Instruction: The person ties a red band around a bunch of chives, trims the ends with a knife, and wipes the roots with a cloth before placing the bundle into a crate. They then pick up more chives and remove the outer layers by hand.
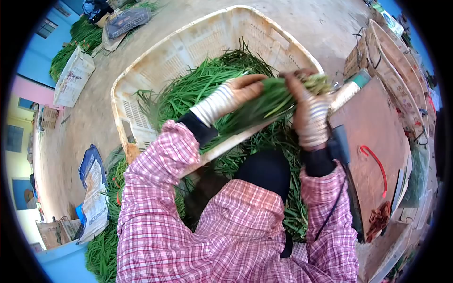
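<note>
A bunch of long green leafy stalks (269, 104) is held over the near right side of a large whitish plastic basket (177, 45). My left hand (236, 94), wrapped in white tape at the palm and wrist, has its fingers closed over the leafy middle of the bunch. At the pale root end, my right hand (306, 106), taped the same way and slightly blurred, grips the stalks. More loose green stalks (203, 82) lie inside the basket under and beyond my left hand.
On the right is a brown board (373, 127) with a red strap (377, 165) and a tape roll (347, 94). White crates (75, 78) and green heaps stand at the far left. More greens (295, 203) lie around my lap.
</note>
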